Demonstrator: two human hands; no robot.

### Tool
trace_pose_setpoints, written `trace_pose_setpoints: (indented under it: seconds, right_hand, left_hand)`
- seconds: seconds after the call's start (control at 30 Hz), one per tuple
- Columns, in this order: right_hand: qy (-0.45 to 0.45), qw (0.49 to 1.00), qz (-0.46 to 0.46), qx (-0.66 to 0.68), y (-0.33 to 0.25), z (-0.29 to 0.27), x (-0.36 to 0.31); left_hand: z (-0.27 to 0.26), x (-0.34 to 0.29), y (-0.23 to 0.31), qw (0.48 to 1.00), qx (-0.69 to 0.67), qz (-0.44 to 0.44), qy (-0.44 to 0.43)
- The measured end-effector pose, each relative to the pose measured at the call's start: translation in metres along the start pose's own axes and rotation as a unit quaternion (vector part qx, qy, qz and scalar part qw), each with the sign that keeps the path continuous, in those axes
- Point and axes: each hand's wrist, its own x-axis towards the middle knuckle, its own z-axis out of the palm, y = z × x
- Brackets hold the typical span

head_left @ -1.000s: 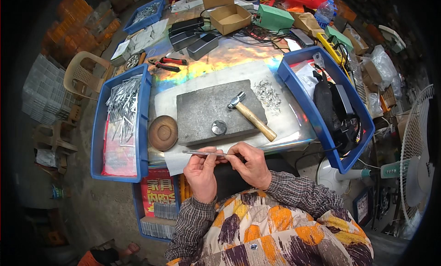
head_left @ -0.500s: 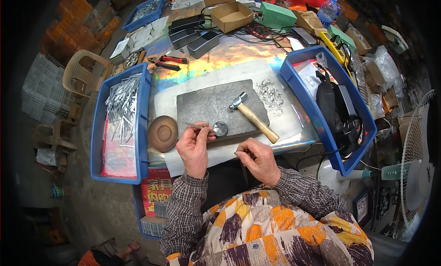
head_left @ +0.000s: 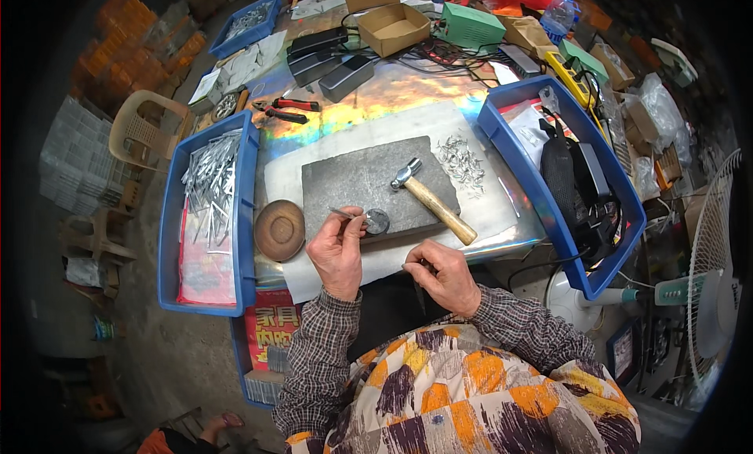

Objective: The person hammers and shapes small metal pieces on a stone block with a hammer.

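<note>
Grey stone slab [head_left: 369,183] is your landmark. Your left hand [head_left: 339,250] rests at its near edge, fingers pinched on a thin metal strip [head_left: 343,214] laid on the slab beside a small round metal block [head_left: 377,221]. Your right hand [head_left: 443,275] sits below the slab's near right corner; whether its curled fingers hold anything, you cannot tell. A hammer [head_left: 433,200] lies on the slab's right part.

At the left of the frame we see a blue tray [head_left: 170,218] of grey metal strips, with a round wooden dish [head_left: 279,230] just beside it. At the right, another blue tray [head_left: 549,211] holds black gear and cables. Along the upper edge lie red-handled pliers [head_left: 289,109], an open cardboard box [head_left: 394,28] and a green box [head_left: 471,26]. A white fan [head_left: 710,285] stands at far right.
</note>
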Motion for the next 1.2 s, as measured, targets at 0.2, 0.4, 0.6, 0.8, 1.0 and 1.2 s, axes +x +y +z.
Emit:
trace_pose_setpoints:
  seconds: [0.2, 0.4, 0.6, 0.8, 1.0, 1.2]
  right_hand:
    - [-0.004, 1.0, 0.001, 0.001, 0.002, 0.0, -0.001]
    - [-0.005, 1.0, -0.017, -0.016, -0.005, -0.006, 0.005]
    - [0.021, 0.987, -0.135, -0.085, -0.033, -0.018, 0.047]
    - [-0.021, 0.971, -0.21, -0.117, -0.05, -0.008, 0.084]
    - [-0.068, 0.957, -0.237, -0.152, -0.036, 0.003, 0.086]
    - [0.023, 0.942, -0.294, -0.162, -0.017, 0.014, 0.062]
  left_hand:
    - [0.0, 0.0, 0.001, 0.999, 0.035, 0.015, -0.005]
    - [0.001, 0.002, 0.008, 0.986, 0.139, 0.086, -0.03]
    - [0.0, 0.002, 0.008, 0.967, 0.206, 0.149, -0.031]
    - [-0.001, 0.0, 0.006, 0.959, 0.231, 0.16, -0.03]
    - [-0.001, -0.001, 0.002, 0.958, 0.232, 0.164, -0.038]
    - [0.003, -0.001, 0.002, 0.965, 0.202, 0.169, -0.014]
